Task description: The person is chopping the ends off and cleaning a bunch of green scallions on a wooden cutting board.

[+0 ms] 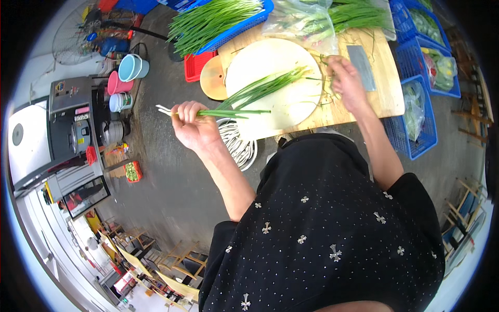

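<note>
My left hand (197,123) is closed around a few green stalks (234,113) with white ends, which look like scallions or garlic chives. The white tips stick out on its left, clear of the table. More loose green stalks (269,86) lie across the round white cutting board (257,58), their lower ends close to that hand. Over the board's right edge is my right hand (345,80), fingers curled. Thin green scraps (325,102) lie by its fingertips; whether it pinches any of them is unclear. The board rests on a wooden table (384,93).
A blue basket (230,35) heaped with green stalks stands at the back, beside a plastic bag (300,23) of greens. A grey rectangular slab (361,67) lies right. Below the table's front edge sits a round container (253,150) of pale strips. Blue crates (415,144) stand on the right.
</note>
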A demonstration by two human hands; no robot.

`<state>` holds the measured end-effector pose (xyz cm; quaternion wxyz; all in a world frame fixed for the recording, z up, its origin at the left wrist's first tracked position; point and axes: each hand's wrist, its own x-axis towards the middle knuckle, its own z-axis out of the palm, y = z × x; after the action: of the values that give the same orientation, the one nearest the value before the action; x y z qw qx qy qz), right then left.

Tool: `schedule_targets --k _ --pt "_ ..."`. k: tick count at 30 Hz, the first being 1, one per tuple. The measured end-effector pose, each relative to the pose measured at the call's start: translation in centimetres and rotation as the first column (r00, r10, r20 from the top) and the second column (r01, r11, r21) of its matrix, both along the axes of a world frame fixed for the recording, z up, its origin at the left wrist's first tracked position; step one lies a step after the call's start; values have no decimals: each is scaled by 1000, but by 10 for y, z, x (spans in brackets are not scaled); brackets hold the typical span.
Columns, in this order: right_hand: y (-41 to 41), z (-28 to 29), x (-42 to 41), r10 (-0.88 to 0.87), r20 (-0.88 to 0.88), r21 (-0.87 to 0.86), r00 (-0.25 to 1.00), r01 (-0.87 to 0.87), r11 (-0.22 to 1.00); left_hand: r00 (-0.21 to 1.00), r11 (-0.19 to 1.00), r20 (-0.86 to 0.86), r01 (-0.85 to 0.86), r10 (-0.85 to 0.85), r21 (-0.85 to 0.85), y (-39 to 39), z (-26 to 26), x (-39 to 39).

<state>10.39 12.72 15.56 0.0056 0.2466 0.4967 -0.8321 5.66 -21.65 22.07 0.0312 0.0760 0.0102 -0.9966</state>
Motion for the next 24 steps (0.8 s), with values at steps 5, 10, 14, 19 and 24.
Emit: schedule_targets --k 5,10,14,19,24 --pt "56 -75 -11 314 225 959 922 -153 -238 997 939 12 -64 72 -337 14 -17 0" --pt "24 -61 0 576 204 918 791 -359 168 995 887 -32 -100 96 -451 31 -15 18" --pt "-33 -7 5 581 -21 488 814 -499 717 994 792 45 -50 98 -608 61 -5 24" --pt "-75 41 15 606 -293 649 740 -312 694 986 773 111 -27 125 -634 92 2 36" --pt "-70 27 23 736 -102 380 669 -658 650 994 705 83 9 71 -709 111 10 49"
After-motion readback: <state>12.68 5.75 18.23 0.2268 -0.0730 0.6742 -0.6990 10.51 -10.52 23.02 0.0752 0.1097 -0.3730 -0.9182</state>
